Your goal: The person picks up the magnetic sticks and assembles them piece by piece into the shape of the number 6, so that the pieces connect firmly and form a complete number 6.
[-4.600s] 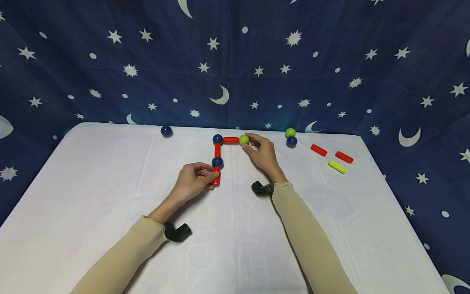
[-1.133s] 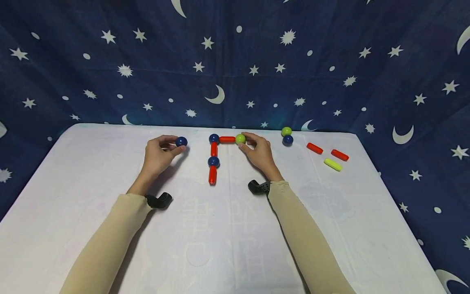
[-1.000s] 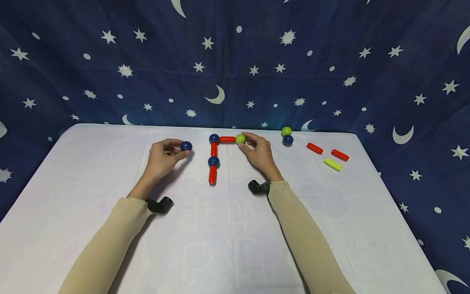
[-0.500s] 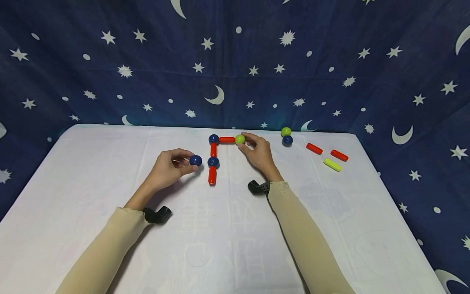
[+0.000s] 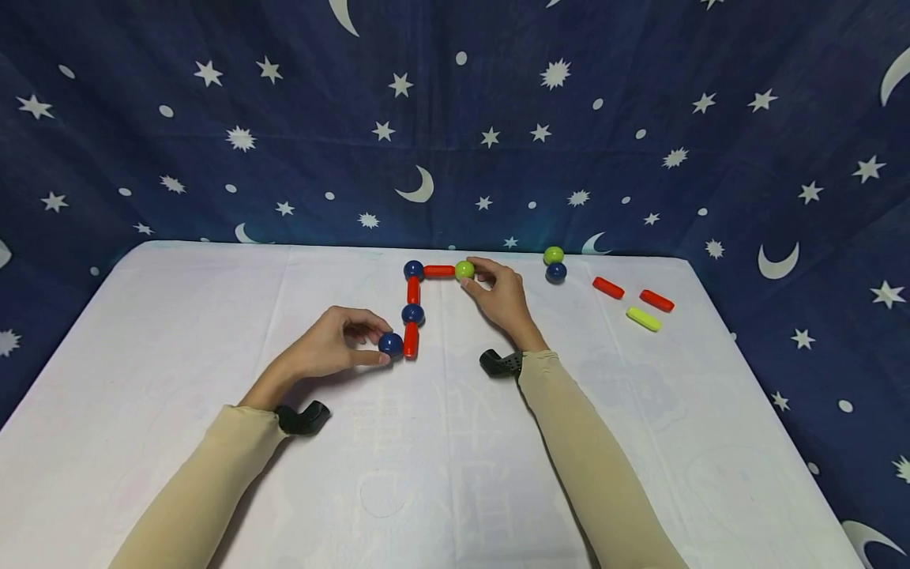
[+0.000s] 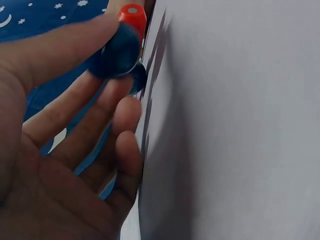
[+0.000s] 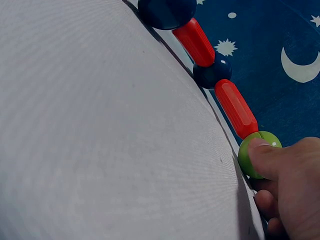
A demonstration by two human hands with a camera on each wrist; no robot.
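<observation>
Blue ball point(image 5: 390, 344): pinched between left hand point(image 5: 334, 343) thumb and fingers, just beside the bottom red stick point(image 5: 411, 341)
Green ball point(image 5: 464, 270): right hand point(image 5: 502, 302) pinching it
Chain point(image 5: 413, 314): kinda in the way between hands
Off right: two more balls point(image 5: 556, 273), three sticks point(image 5: 643, 319)

Wears long, plain, close-fitting beige sleeves point(image 5: 202, 482). Bears a small, bent black device point(image 5: 306, 420) at each cuff point(image 5: 546, 367).

Room runs up the white tabletop point(image 5: 426, 474) between the sleeves point(image 5: 590, 458) — the ball-and-rod chain point(image 5: 413, 292), flanked by left hand point(image 5: 337, 344) and right hand point(image 5: 502, 300), bars the far end.
</observation>
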